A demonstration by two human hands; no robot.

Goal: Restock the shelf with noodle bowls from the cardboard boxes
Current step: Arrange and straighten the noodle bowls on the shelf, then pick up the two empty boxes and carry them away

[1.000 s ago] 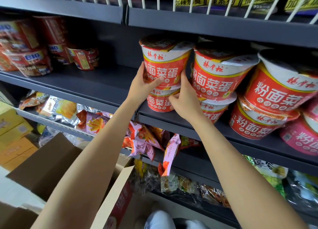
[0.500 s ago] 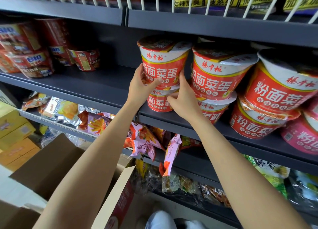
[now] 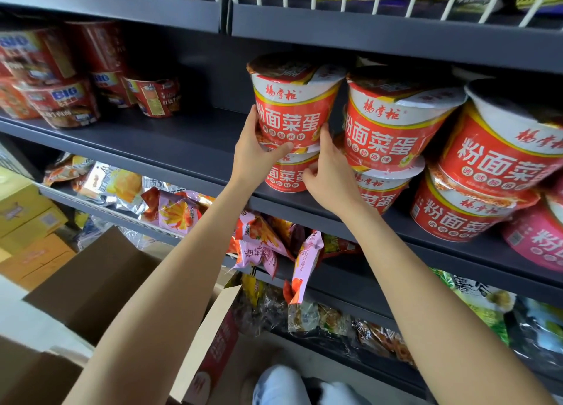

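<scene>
A red and white noodle bowl (image 3: 294,106) stands stacked on a second bowl (image 3: 285,176) near the front edge of the dark grey shelf (image 3: 170,142). My left hand (image 3: 254,158) grips the top bowl's lower left side. My right hand (image 3: 330,173) holds its lower right side, fingers touching the lower bowl too. Right of them stand more two-high stacks of the same bowls (image 3: 393,124). An open cardboard box (image 3: 100,283) sits below my left arm.
Dark red bowls marked BIG (image 3: 64,103) fill the shelf's left end, leaving a bare stretch of shelf between them and the stack. Snack bags (image 3: 259,246) hang on the shelf below. Yellow cartons (image 3: 24,219) are piled at lower left. A wire rack runs overhead.
Both hands have nudged the top bowl slightly; my left thumb now wraps further under its base. The view has shifted a little.
</scene>
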